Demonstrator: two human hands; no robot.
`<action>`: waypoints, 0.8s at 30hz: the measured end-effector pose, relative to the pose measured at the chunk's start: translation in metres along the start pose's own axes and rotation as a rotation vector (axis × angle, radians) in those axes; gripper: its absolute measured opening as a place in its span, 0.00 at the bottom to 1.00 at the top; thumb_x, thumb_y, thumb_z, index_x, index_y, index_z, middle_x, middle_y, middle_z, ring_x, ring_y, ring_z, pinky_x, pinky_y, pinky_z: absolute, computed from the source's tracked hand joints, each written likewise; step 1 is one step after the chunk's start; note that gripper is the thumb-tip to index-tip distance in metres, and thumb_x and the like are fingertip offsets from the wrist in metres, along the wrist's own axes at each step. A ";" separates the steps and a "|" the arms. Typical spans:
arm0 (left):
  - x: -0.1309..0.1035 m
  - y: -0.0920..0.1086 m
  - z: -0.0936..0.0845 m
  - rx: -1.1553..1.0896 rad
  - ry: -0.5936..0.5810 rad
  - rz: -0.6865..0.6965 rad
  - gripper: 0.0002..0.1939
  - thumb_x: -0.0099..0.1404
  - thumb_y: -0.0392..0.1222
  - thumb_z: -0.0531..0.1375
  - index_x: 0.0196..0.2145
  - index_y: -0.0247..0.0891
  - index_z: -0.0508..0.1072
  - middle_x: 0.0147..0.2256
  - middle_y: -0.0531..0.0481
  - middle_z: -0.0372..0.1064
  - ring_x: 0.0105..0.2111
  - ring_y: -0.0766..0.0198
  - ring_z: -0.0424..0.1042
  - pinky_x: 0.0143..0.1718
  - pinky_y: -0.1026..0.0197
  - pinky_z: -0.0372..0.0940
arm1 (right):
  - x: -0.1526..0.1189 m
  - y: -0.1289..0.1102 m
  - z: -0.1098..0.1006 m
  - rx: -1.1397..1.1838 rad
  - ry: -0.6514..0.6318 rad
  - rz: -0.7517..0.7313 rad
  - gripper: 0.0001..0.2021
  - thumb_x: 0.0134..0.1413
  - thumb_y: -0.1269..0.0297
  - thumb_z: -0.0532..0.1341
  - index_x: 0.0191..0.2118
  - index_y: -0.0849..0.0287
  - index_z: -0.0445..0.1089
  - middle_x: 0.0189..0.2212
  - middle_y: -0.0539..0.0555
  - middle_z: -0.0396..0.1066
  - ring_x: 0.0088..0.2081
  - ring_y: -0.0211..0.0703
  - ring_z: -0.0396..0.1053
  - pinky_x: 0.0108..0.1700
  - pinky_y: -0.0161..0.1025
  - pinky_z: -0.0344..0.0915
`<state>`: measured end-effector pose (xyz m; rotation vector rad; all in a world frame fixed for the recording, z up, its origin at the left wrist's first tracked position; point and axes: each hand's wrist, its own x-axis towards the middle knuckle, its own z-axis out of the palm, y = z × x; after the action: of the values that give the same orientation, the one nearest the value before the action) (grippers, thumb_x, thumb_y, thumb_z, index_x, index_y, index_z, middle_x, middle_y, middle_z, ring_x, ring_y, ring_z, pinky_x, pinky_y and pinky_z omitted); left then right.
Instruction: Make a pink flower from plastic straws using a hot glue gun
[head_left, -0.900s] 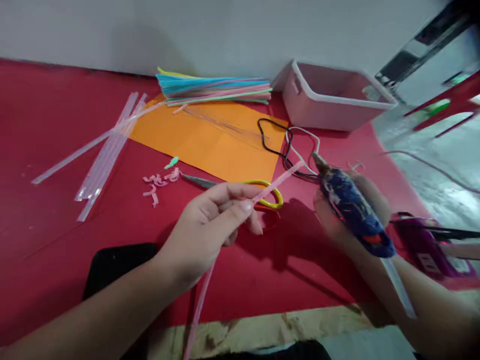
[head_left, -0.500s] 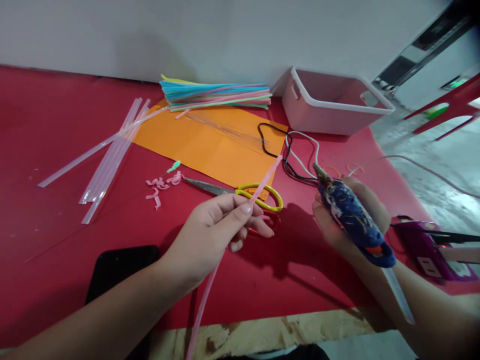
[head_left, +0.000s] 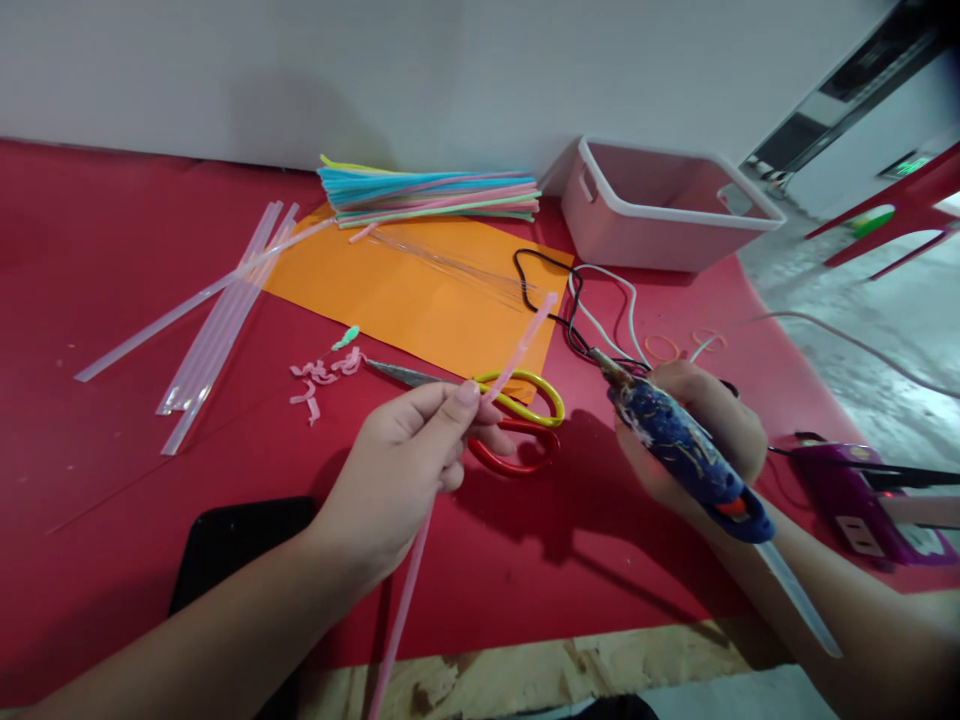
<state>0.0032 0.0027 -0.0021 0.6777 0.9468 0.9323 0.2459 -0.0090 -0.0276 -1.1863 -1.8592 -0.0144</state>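
"Several translucent sticks lie at the left of the red tabletop, one across the rest. What comes after them?"

"A black, flat object, partly under the left forearm, and beyond it some curly pink scraps with a green piece just beside them."

"And the left hand?"

"Its thumb and forefinger are pinched closed on a pink strip. One end slants up over the orange sheet; the other hangs below the hand, past the table edge."

"Behind that?"

"A bundle of coloured stems near the wall. The scissors lie beneath the strip and the fingers, with one yellow and one red handle loop."

"Further right?"

"A black cord and a white cord, loosely looped, in front of the pink bin."

"And the right hand?"

"Curled around the blue glue gun, though some fingers are hidden. Its nozzle points up and left, apart from the strip."

"Last?"

"A purple power box, at the table's right."
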 end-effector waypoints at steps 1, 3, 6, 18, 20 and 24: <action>0.000 0.000 0.000 0.000 -0.004 -0.002 0.14 0.67 0.45 0.62 0.27 0.34 0.75 0.22 0.51 0.74 0.18 0.77 0.54 0.17 0.76 0.50 | 0.000 -0.001 0.000 -0.021 0.000 0.003 0.09 0.53 0.73 0.66 0.32 0.54 0.65 0.26 0.48 0.67 0.27 0.38 0.66 0.29 0.38 0.60; -0.002 0.000 0.001 0.013 -0.024 -0.022 0.13 0.69 0.44 0.60 0.28 0.35 0.71 0.21 0.53 0.73 0.19 0.76 0.56 0.17 0.76 0.52 | 0.000 -0.002 0.000 -0.044 0.000 0.003 0.09 0.53 0.74 0.65 0.32 0.54 0.65 0.25 0.48 0.66 0.26 0.37 0.65 0.29 0.38 0.59; -0.004 0.002 0.002 0.069 -0.062 -0.067 0.09 0.70 0.42 0.59 0.31 0.37 0.69 0.24 0.53 0.76 0.22 0.73 0.66 0.20 0.75 0.59 | -0.001 -0.002 0.000 -0.037 -0.005 -0.005 0.09 0.52 0.75 0.65 0.32 0.54 0.66 0.26 0.48 0.66 0.26 0.38 0.65 0.29 0.38 0.59; -0.003 0.002 0.003 0.318 -0.049 -0.007 0.09 0.68 0.40 0.59 0.30 0.38 0.64 0.26 0.53 0.79 0.12 0.80 0.53 0.15 0.70 0.46 | 0.006 0.006 -0.001 0.012 -0.170 -0.142 0.05 0.55 0.71 0.63 0.36 0.55 0.67 0.26 0.49 0.68 0.28 0.40 0.67 0.33 0.40 0.61; -0.003 0.003 0.002 0.340 -0.041 -0.003 0.09 0.68 0.40 0.59 0.30 0.38 0.64 0.27 0.52 0.79 0.13 0.79 0.51 0.15 0.68 0.43 | 0.007 0.005 -0.001 0.004 -0.171 -0.147 0.04 0.56 0.70 0.63 0.35 0.55 0.68 0.26 0.49 0.68 0.28 0.40 0.67 0.34 0.40 0.61; -0.005 0.004 0.003 0.377 -0.020 0.011 0.08 0.66 0.39 0.60 0.30 0.39 0.64 0.29 0.50 0.80 0.13 0.78 0.51 0.17 0.65 0.42 | 0.008 0.006 0.000 -0.018 -0.176 -0.155 0.05 0.57 0.72 0.62 0.37 0.55 0.68 0.26 0.49 0.68 0.29 0.40 0.66 0.34 0.40 0.60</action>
<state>0.0029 -0.0002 0.0042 1.0090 1.1146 0.7609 0.2491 -0.0005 -0.0244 -1.0824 -2.1065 -0.0130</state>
